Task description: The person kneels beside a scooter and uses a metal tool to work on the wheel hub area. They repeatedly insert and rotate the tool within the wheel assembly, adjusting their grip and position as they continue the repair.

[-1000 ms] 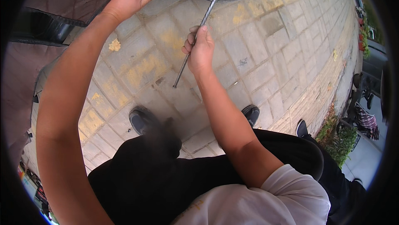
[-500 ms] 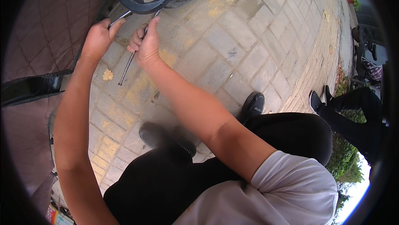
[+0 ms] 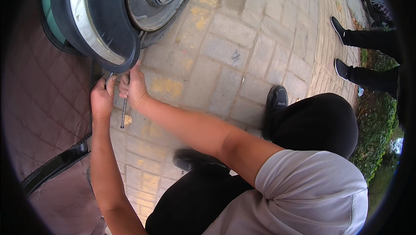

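Both my hands are at the lower tip of a black mudguard (image 3: 106,14), which carries a whitish strip (image 3: 82,7). My right hand (image 3: 136,88) is closed around a thin dark metal rod (image 3: 123,115). The rod's lower end sticks out below the fist, and its upper part is hidden by my fingers. My left hand (image 3: 102,101), just beside it, pinches a shiny metal shaft (image 3: 110,79) that runs up toward the mudguard's edge; its far end is hidden. A wheel (image 3: 145,18) with a grey metal hub stands right behind the mudguard.
Brown quilted cover material (image 3: 52,100) with a black strap (image 3: 56,163) lies along the left. Paving bricks (image 3: 225,74) with yellow paint patches spread below. A dry leaf (image 3: 128,119) lies near the rod. At the right another person's legs (image 3: 372,44) stand beside a green hedge (image 3: 377,118).
The view has shifted, so more of the mudguard and wheel shows. My hands have come closer together near the mudguard's tip, both keeping their hold. The other person's feet are farther apart.
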`<state>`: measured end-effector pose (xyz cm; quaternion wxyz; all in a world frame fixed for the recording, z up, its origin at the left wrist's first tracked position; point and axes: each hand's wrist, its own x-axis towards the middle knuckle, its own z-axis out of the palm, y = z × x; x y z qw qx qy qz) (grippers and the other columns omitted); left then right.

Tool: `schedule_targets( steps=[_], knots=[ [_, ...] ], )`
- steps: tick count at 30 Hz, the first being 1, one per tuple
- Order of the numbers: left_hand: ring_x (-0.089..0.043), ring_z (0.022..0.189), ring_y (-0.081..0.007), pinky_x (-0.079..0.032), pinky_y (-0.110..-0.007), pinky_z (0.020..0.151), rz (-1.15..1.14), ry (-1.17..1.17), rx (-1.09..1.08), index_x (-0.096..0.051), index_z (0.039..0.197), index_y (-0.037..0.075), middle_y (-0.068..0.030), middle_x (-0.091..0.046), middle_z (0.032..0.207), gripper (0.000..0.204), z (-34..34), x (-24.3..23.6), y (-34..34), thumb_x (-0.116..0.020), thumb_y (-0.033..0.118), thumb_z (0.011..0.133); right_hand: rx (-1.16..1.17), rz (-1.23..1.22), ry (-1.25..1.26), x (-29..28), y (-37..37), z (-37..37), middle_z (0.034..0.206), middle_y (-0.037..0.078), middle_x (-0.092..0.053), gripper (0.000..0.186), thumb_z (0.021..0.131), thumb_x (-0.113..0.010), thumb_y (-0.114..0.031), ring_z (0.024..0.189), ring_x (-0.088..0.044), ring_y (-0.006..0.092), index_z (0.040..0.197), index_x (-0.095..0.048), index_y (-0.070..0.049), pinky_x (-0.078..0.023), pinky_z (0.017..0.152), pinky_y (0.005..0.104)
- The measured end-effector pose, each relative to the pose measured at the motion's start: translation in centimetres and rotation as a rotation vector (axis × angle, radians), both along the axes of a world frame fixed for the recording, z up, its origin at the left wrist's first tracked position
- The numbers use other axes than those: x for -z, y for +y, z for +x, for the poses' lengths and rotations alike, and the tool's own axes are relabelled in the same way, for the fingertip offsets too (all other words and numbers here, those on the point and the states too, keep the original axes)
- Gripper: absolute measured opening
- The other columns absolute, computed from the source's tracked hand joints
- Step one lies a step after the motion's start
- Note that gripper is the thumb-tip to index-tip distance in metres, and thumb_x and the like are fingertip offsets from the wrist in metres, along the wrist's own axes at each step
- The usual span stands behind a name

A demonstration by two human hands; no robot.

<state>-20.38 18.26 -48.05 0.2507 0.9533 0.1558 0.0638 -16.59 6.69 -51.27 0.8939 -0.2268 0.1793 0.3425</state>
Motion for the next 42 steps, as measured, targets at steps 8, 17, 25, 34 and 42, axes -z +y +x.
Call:
schedule_targets(
  steps=[8, 17, 25, 34, 42],
  knots=[
    [-0.049, 0.063, -0.0403, -0.045, -0.041, 0.06, -0.037, -0.022, -0.017, -0.059, 0.081, -0.003, -0.0249, -0.054, 0.072, 0.037, -0.5, -0.7, -1.3, -0.062, 0.032, 0.092, -0.381, -0.077, -0.105, 0.7, -7.8, 1.0, 0.05, -0.003, -0.024, 0.067, 0.085, -0.03, -0.078, 0.04, -0.023, 0.0108, 0.061, -0.028, -0.015, -0.021, 0.038, 0.0277],
    [-0.049, 0.06, -0.0249, -0.047, -0.034, 0.062, 0.002, 0.039, -0.015, -0.062, 0.091, -0.002, -0.0199, -0.057, 0.072, 0.031, -0.6, -0.6, -0.7, -0.057, 0.028, 0.096, 0.013, -0.108, -0.06, 1.5, -0.7, 0.4, 0.052, -0.003, -0.025, 0.065, 0.087, -0.033, -0.075, 0.041, -0.023, 0.0102, 0.061, -0.029, -0.015, -0.019, 0.039, 0.0267],
    [-0.045, 0.059, -0.0367, -0.045, -0.039, 0.058, -0.03, -0.02, -0.004, -0.058, 0.081, -0.003, -0.0231, -0.052, 0.069, 0.036, -0.5, -0.5, -0.7, -0.061, 0.031, 0.093, -0.21, -0.104, -0.052, -0.3, -4.4, 0.5, 0.052, -0.003, -0.024, 0.067, 0.088, -0.028, -0.076, 0.041, -0.022, 0.0103, 0.061, -0.028, -0.015, -0.02, 0.039, 0.0268],
    [-0.043, 0.059, -0.0342, -0.045, -0.037, 0.058, -0.043, 0.012, -0.034, -0.058, 0.083, -0.003, -0.0231, -0.051, 0.069, 0.035, -0.8, -1.1, -1.6, -0.061, 0.031, 0.093, -0.645, -0.154, -0.053, -1.0, -11.9, 3.0, 0.053, -0.003, -0.022, 0.066, 0.088, -0.028, -0.075, 0.043, -0.018, 0.0107, 0.061, -0.028, -0.015, -0.02, 0.041, 0.0283],
    [-0.043, 0.061, -0.0365, -0.045, -0.038, 0.059, -0.06, 0.088, -0.059, -0.059, 0.084, -0.002, -0.0234, -0.052, 0.07, 0.037, -0.7, -1.4, -1.3, -0.059, 0.034, 0.093, -0.105, -0.104, -0.047, 0.9, -3.0, 1.0, 0.054, -0.005, -0.023, 0.065, 0.085, -0.034, -0.077, 0.043, -0.021, 0.0093, 0.062, -0.027, -0.016, -0.022, 0.041, 0.0258]
  ],
)
